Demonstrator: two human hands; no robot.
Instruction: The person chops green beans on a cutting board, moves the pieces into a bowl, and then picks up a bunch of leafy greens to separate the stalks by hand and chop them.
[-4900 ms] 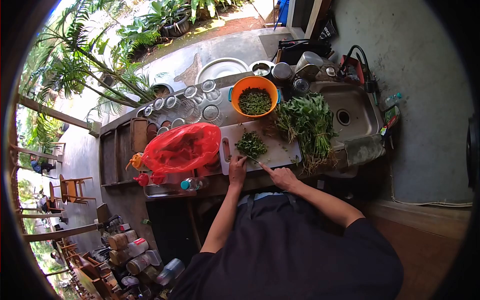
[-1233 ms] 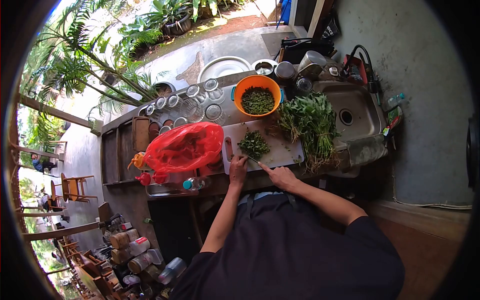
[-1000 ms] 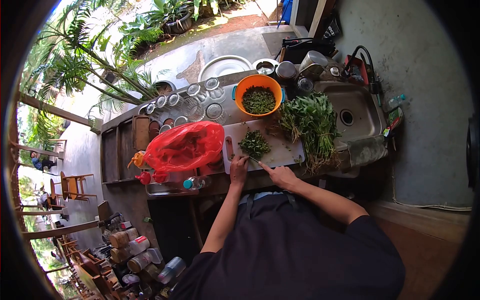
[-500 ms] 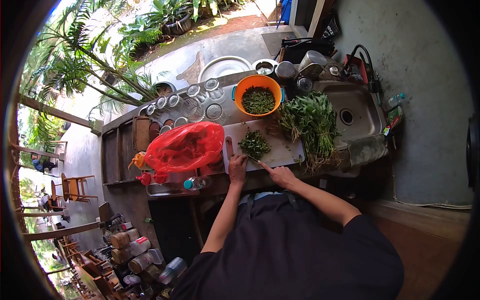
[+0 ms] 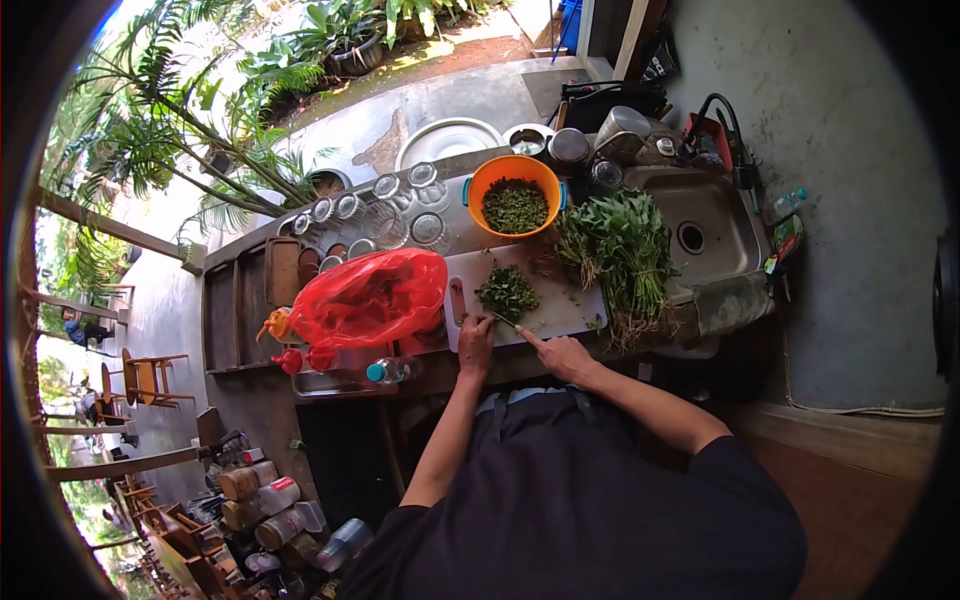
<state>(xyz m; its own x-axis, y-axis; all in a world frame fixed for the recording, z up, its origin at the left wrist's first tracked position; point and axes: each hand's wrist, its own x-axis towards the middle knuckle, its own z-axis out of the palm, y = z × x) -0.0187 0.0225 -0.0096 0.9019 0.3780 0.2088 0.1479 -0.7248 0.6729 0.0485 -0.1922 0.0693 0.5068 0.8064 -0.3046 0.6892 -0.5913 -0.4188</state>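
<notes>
A white cutting board (image 5: 575, 318) lies in front of me with a heap of chopped green leaves (image 5: 506, 290) on it. My right hand (image 5: 562, 357) is closed around the handle of a knife (image 5: 506, 321), whose blade points left toward my other hand. At the board's near left edge, my left hand (image 5: 475, 338) has its fingers bent together by the knife tip; what they pinch is too small to make out. Beyond the board stands an orange colander (image 5: 484, 170) holding more chopped greens. Right of the board lies a large bunch of leafy greens (image 5: 630, 245) with roots toward me.
A red plastic bag (image 5: 370, 295) sits left of the board, with a capped bottle (image 5: 392, 370) nearer me. Several glass jars (image 5: 429, 229) stand behind the bag. To the right is a metal sink (image 5: 725, 205), with a cloth (image 5: 725, 309) over its front edge.
Both hands and the knife stay almost in place, with only a slight shift. The whole view has moved a little; the heap of leaves looks much the same.
</notes>
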